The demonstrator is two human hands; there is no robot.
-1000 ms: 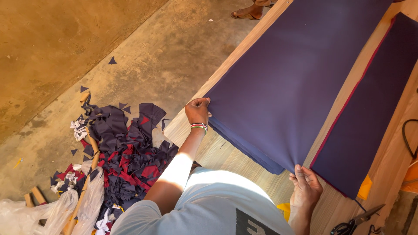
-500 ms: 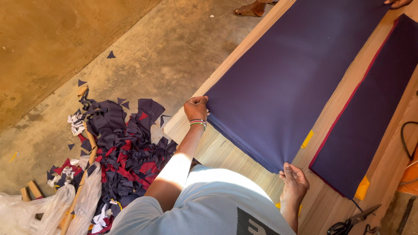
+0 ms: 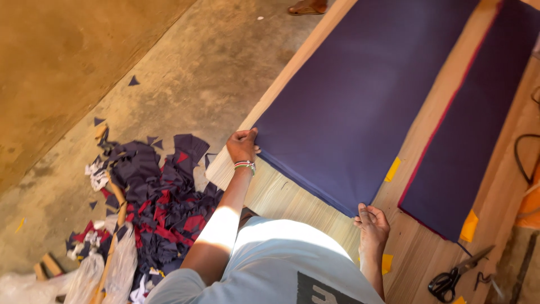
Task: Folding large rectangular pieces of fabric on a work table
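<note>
**Both hands on the near edge of a purple fabric stack**

Left hand (image 3: 243, 146) curled shut on the near left corner of the purple fabric stack (image 3: 365, 107), fingers over the edge, beaded wristband just below. Right hand (image 3: 372, 223) pinching the stack's near right corner, fingertips closed on the cloth. Stack lying flat along the pale wooden worktop (image 3: 292, 197), running away toward the top of the view.

Just right of it, apart by a strip of bare wood, a second purple stack (image 3: 478, 135) with a red edge showing along its left side. Small yellow tags (image 3: 392, 169) poking out between and below the two stacks. Black-handled scissors (image 3: 453, 276) near the bottom right, well clear of both hands. A black cord (image 3: 520, 157) looping at the right edge.

On the concrete floor (image 3: 185, 67) left of the worktop, a heap of purple, red and white offcuts (image 3: 152, 191), close beside the left arm. A sandalled foot (image 3: 306, 7) at the top.
</note>
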